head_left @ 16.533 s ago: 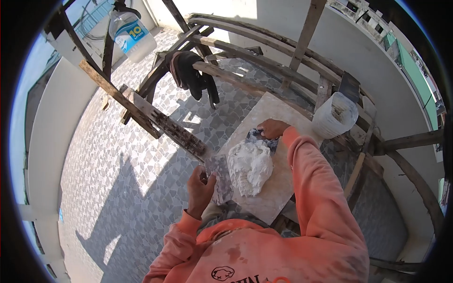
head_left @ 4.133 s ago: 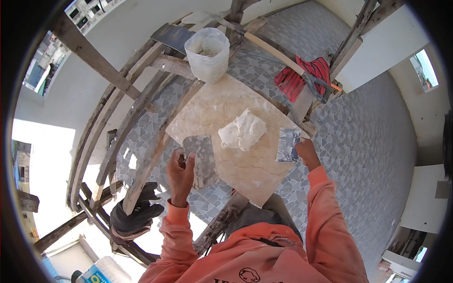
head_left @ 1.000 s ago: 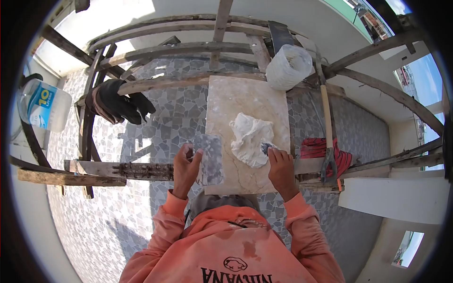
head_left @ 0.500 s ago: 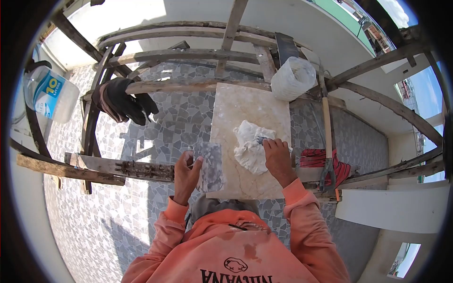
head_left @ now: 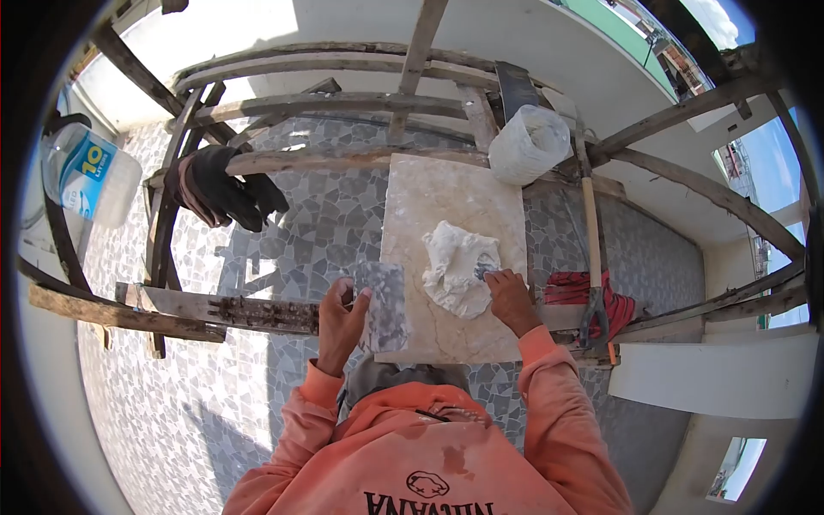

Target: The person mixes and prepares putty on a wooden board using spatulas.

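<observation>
A mound of white putty (head_left: 459, 257) lies on a beige stone-look board (head_left: 412, 206) in front of me. My right hand (head_left: 513, 302) is closed round a small putty knife (head_left: 485, 269), its blade against the right side of the mound and its handle hidden by my fingers. My left hand (head_left: 343, 313) grips a rectangular plastering trowel (head_left: 384, 305) by its left edge, thumb on top. White smears cover the trowel's grey face, which overlaps the board's left edge. Whatever handle it has is hidden.
A whitish bucket (head_left: 530, 146) stands at the board's far right corner. Rough timber scaffolding (head_left: 343, 103) surrounds me. Dark cloth (head_left: 223, 184) hangs left; a shovel (head_left: 592, 232) and red striped cloth (head_left: 588, 296) are right. A water jug (head_left: 94, 176) is far left. Patterned floor lies below.
My right hand has moved slightly right and toward me, and the putty knife's blade has shifted to the right side of the mound. My left hand holds the trowel almost still.
</observation>
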The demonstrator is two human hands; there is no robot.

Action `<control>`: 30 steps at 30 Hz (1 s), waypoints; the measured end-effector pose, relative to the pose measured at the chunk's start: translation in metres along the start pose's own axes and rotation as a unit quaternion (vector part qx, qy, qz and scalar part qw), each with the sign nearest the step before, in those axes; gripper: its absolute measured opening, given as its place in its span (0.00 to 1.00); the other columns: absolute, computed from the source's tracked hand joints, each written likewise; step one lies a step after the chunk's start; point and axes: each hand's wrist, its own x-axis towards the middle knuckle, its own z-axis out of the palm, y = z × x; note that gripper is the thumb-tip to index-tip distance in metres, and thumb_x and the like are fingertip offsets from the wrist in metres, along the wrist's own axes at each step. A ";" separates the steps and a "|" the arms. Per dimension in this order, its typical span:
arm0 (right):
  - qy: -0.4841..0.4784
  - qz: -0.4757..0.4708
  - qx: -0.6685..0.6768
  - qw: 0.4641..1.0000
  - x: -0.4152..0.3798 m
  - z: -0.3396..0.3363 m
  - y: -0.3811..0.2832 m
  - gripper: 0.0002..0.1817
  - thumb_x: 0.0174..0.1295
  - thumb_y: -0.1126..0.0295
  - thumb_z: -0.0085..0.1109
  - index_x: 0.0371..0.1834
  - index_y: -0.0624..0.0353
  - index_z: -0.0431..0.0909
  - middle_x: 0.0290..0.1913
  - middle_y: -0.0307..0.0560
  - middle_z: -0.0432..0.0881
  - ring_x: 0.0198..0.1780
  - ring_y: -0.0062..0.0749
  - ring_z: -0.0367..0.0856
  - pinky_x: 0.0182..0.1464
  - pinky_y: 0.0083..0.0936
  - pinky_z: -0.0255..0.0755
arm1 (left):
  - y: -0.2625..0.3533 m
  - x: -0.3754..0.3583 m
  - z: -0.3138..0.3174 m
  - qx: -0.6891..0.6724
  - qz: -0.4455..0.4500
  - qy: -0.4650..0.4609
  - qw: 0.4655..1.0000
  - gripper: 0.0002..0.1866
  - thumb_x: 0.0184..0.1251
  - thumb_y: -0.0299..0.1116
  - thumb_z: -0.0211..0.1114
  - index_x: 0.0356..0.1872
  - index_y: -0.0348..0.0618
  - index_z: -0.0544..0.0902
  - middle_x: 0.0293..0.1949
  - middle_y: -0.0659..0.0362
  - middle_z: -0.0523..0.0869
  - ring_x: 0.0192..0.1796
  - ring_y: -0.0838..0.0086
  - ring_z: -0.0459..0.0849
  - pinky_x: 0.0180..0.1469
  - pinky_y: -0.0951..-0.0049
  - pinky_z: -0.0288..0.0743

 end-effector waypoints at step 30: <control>-0.166 -0.076 -0.032 0.983 0.052 -0.051 -0.010 0.15 0.51 0.76 0.55 0.44 0.57 0.81 0.41 0.44 0.84 0.47 0.41 0.79 0.49 0.39 0.70 | 0.009 -0.009 -0.009 -0.039 -0.005 0.030 0.999 0.11 0.66 0.32 0.65 0.32 0.36 0.73 0.21 0.69 0.64 0.26 0.86 0.58 0.25 0.79 0.54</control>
